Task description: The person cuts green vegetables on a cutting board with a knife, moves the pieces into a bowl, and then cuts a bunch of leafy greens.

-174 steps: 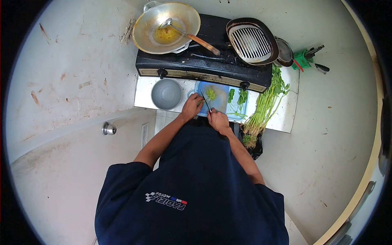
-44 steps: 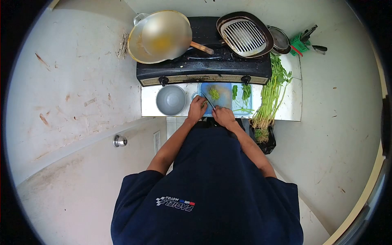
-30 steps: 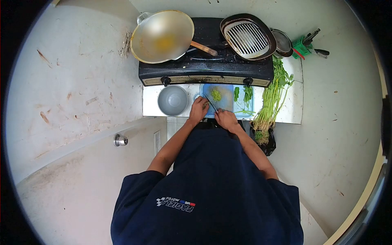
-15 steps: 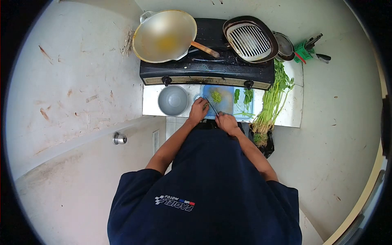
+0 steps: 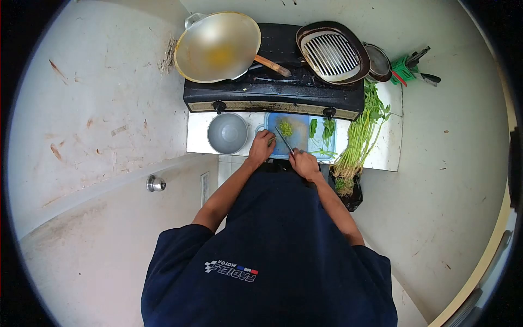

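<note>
Knife [image 5: 284,140] tilted back — greens [image 5: 286,128] unchanged.

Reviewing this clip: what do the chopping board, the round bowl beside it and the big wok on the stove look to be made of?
The chopping board looks like plastic: flat, light blue, matte. The bowl reads as dull grey metal or possibly enamel; its even, soft sheen leaves that open. The wok appears to be bare metal, silvery with a bright reflective wall and a yellowish patch at the bottom.
</note>
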`<state>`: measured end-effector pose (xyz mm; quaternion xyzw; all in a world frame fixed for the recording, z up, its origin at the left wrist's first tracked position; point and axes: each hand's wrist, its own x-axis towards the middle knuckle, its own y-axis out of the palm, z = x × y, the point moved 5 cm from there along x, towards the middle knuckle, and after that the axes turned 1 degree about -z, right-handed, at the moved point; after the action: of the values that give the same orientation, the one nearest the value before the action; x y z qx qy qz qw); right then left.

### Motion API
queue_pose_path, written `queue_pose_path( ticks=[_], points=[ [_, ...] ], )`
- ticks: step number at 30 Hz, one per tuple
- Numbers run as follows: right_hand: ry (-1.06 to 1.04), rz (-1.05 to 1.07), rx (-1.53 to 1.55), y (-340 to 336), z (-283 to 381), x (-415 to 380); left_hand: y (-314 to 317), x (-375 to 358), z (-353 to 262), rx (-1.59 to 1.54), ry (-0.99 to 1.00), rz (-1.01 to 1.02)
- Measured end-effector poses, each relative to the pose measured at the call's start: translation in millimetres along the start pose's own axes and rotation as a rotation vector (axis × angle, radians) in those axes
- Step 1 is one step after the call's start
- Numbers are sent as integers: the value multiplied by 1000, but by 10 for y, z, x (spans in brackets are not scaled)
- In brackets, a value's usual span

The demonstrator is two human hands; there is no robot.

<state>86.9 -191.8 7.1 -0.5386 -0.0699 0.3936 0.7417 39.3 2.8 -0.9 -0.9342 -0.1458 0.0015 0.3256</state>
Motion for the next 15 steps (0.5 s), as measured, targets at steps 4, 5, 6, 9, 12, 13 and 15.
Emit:
queue_pose_path(
  ticks=[4, 5, 6, 9, 12, 13, 15],
  points=[
    [36, -12, -8, -116, -64, 70, 7, 30, -71, 7, 40, 2],
    [41, -8, -12, -137, -78, 97, 22, 41, -81, 12, 47, 9],
    [48, -4, -13, -159, -84, 124, 37, 56, -93, 16, 53, 15],
    [62, 1, 5, -214, -53, 175, 57, 75, -114, 11, 45, 22],
    [55, -8, 46, -264, -8, 173, 44, 74, -98, -27, -4, 1],
    [44, -6, 51, -243, -3, 157, 44, 67, -74, -44, -25, -9],
    [20, 3, 40, -196, 4, 128, 40, 57, -56, -46, -13, -26]
  ],
)
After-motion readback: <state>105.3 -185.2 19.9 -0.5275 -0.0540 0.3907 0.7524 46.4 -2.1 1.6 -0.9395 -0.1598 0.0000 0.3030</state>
